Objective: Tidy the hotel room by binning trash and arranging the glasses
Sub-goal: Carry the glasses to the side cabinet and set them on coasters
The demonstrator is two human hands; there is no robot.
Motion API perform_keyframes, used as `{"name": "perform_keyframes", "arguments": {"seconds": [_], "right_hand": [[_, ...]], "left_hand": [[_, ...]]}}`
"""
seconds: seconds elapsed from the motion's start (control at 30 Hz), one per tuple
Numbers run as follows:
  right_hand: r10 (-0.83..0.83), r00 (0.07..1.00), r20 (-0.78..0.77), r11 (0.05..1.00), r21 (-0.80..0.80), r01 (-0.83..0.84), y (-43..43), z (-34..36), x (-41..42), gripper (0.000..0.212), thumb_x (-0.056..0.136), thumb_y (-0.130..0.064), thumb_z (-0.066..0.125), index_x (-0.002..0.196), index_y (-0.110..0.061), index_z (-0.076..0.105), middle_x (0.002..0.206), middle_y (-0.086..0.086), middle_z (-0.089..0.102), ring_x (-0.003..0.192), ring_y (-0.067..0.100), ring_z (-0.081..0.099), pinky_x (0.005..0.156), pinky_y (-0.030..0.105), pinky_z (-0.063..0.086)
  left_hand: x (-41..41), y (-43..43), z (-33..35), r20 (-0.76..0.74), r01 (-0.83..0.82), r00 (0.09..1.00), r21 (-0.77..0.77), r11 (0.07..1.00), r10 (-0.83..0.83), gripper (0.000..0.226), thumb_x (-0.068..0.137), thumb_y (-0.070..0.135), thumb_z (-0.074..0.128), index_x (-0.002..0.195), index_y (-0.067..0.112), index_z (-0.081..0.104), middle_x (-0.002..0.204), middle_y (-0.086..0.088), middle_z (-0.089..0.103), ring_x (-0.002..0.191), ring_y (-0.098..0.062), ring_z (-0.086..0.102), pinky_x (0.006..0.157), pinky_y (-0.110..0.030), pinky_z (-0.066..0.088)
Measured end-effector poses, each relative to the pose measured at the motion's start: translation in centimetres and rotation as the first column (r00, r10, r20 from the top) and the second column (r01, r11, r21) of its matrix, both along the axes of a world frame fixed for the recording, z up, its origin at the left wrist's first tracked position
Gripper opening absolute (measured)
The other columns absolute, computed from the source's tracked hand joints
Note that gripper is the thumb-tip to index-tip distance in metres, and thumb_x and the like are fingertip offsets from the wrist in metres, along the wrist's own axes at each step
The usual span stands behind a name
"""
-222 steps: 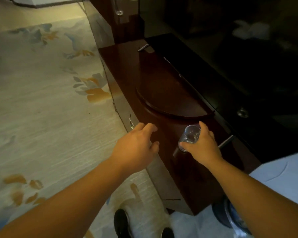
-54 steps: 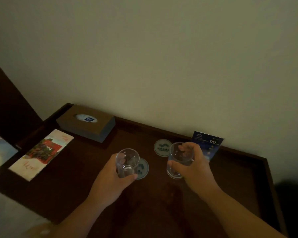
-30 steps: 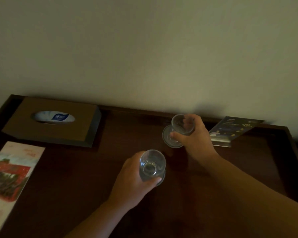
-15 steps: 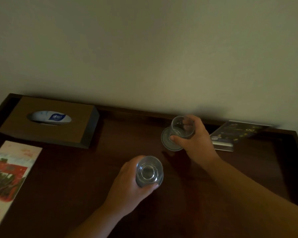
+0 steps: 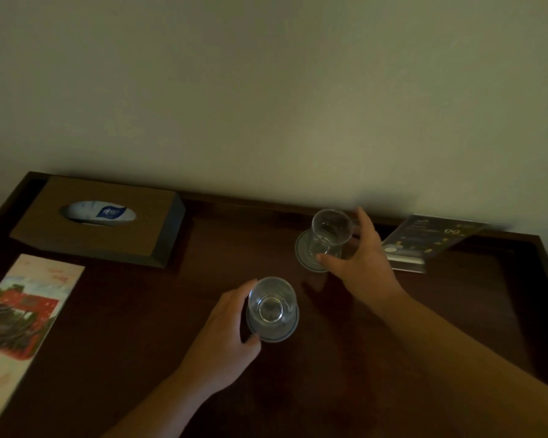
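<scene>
Two clear glasses stand upright on round coasters on the dark wooden desk (image 5: 140, 311). The near glass (image 5: 272, 306) rests on a coaster (image 5: 287, 333). My left hand (image 5: 225, 330) cups its left side with the fingers spread and drawn back from it. The far glass (image 5: 331, 230) stands on a second coaster (image 5: 301, 256) close to the wall. My right hand (image 5: 361, 260) is around its right side, thumb at the coaster's front, fingers apart behind the glass.
A brown tissue box (image 5: 98, 222) sits at the back left. A colourful brochure (image 5: 19, 320) lies at the left edge. A dark card stand (image 5: 424, 241) leans just right of my right hand. The desk has a raised rim, and a wall rises behind it.
Both glasses have been lowered onto their coasters. The fingers of both hands have loosened and pulled off the glasses since half a second ago.
</scene>
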State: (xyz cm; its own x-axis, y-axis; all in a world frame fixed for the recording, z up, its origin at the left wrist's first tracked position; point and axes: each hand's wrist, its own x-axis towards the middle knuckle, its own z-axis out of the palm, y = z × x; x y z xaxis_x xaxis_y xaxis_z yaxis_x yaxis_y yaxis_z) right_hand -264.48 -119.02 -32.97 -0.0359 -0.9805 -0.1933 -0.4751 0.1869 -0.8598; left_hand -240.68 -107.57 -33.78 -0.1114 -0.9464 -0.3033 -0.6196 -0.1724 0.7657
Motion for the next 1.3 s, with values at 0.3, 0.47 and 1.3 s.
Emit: {"name": "perform_keyframes", "arguments": {"seconds": [0.3,0.47,1.3], "right_hand": [[-0.092,0.981,0.168,0.785,0.619,-0.032,6.7,1.0,2.8,0.039,0.082,-0.057,0.059,0.112,-0.034,0.052,0.114,-0.002,0.059,0.096,0.018,0.061,0.079,0.042,0.056],[-0.229,0.909,0.347,0.656,0.745,-0.119,6.6,1.6,4.7,0.041,0.083,-0.064,0.053,0.108,-0.032,0.053,0.111,0.005,0.057,0.102,0.027,0.058,0.078,0.049,0.053],[-0.219,0.873,0.435,0.738,0.66,-0.144,8.1,1.9,5.8,0.053,0.076,-0.066,0.06,0.116,-0.031,0.059,0.115,-0.005,0.063,0.106,0.02,0.054,0.095,0.045,0.044]], "left_hand": [[0.0,-1.4,1.0,-0.245,-0.362,0.841,0.409,0.838,0.483,0.046,0.092,0.008,0.052,0.132,0.029,0.046,0.122,-0.003,0.06,0.102,-0.012,0.062,0.082,-0.033,0.053],[-0.4,-2.7,2.2,-0.24,-0.467,0.683,0.583,0.665,0.69,0.024,0.094,0.023,0.052,0.118,0.02,0.054,0.104,-0.006,0.066,0.096,-0.021,0.062,0.076,-0.036,0.05],[-2.2,-3.3,4.1,-0.254,-0.469,0.703,0.537,0.701,0.664,0.026,0.09,0.023,0.058,0.064,0.02,0.057,0.067,0.0,0.058,0.07,-0.018,0.054,0.079,-0.041,0.046]]}}
